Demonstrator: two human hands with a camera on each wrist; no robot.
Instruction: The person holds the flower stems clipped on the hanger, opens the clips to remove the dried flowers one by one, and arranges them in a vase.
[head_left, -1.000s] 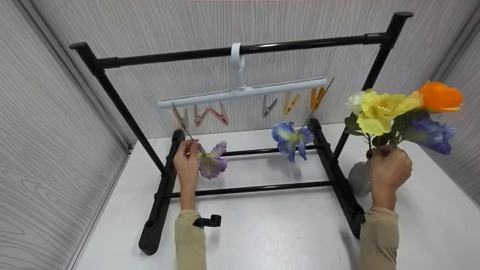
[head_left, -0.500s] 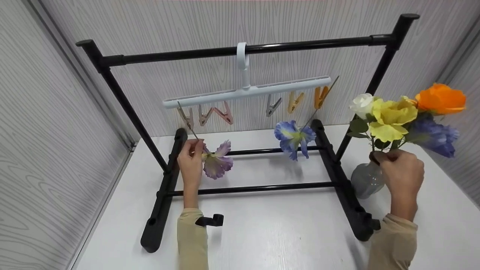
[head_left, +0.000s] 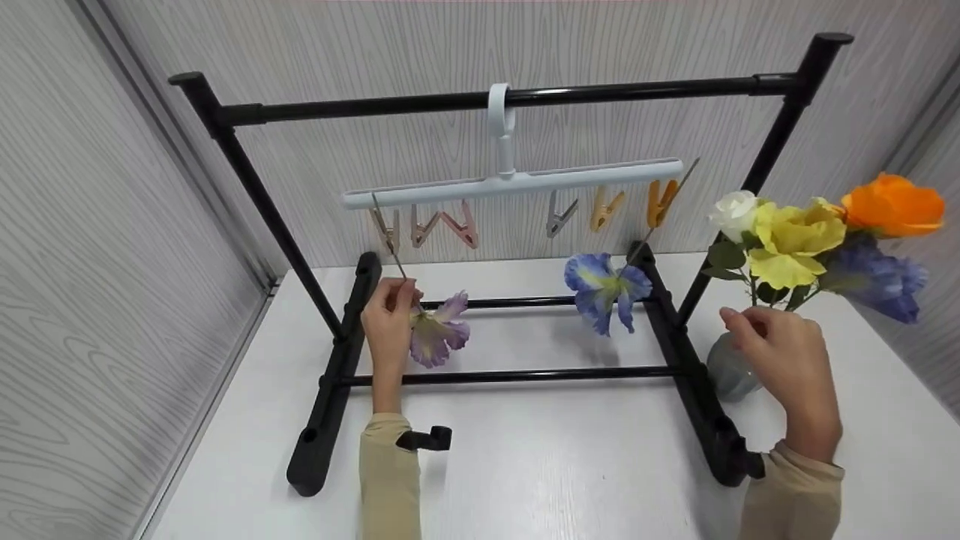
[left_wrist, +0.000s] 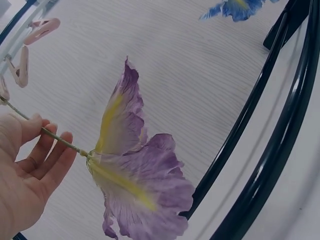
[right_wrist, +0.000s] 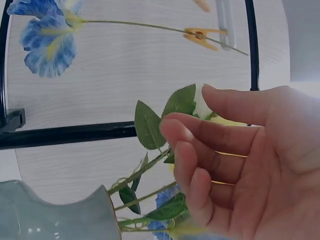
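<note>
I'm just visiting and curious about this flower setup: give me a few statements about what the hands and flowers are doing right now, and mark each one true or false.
1. The left hand pinches the thin stem of the purple flower. True.
2. The blue flower lies flat on the table. False: it hangs head down, its stem held by the orange clip.
3. The right hand grips the stems in the vase. False: its fingers are loose beside the stems and hold nothing.
4. The white hanger hooks over the black rack's top bar. True.
5. The grey vase holds several flowers. True.
</note>
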